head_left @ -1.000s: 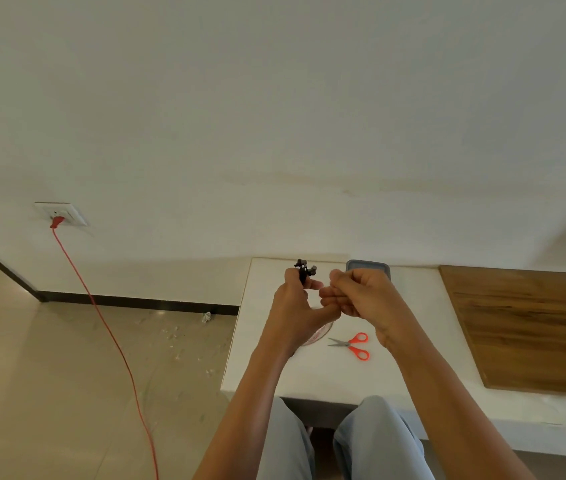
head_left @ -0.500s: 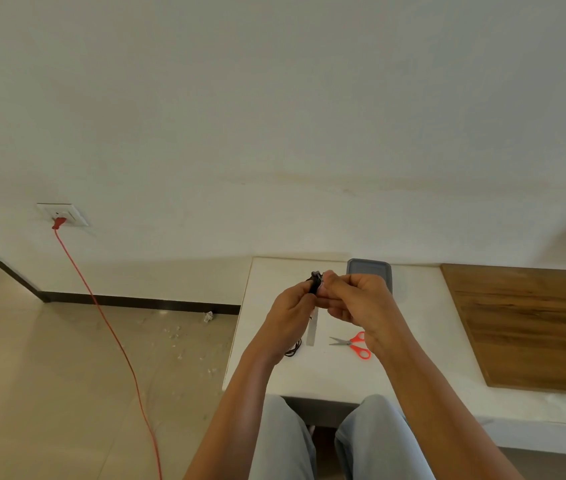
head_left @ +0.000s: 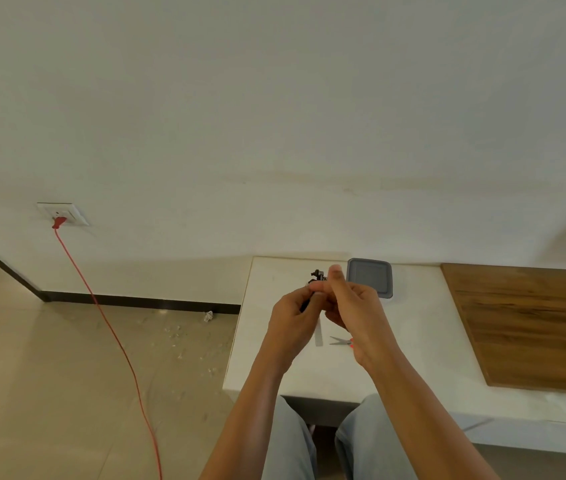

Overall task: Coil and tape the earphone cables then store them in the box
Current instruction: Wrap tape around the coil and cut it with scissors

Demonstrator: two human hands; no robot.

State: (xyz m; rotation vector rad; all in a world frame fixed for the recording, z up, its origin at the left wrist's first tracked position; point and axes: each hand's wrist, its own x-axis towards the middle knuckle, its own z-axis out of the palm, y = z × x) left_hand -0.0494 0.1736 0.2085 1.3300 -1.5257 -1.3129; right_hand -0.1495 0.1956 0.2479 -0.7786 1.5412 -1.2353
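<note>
At the bottom centre of the frame are two knees in grey trousers (head_left: 364,441). Both forearms rise from there to the middle of the picture.

The left hand (head_left: 292,317) and the right hand (head_left: 356,308) meet just above the near part of the white table (head_left: 261,358). The left hand's fingers are curled round a black earphone cable (head_left: 317,276), coiled into a narrow bundle and held in the air. The bundle's long axis stands nearly upright and leans a little to the right. Its knobbly upper end points up towards the far wall, and its lower end is hidden in the left hand. The right hand pinches the bundle from the right, with one finger standing straight up beside its top. A pale tape strip (head_left: 319,332) hangs straight down between the two hands.

Behind the right wrist, scissors (head_left: 339,340) lie on the table with their blades pointing left. Only a sliver of their red handle shows.

Further back, right of centre, the grey box (head_left: 370,277) sits near the wall. Faint marks on its top are too small to read. A wooden board (head_left: 531,327) covers the table at the right.

At the left, a red cord (head_left: 101,306) runs from a wall socket (head_left: 63,213) down across the tiled floor.
</note>
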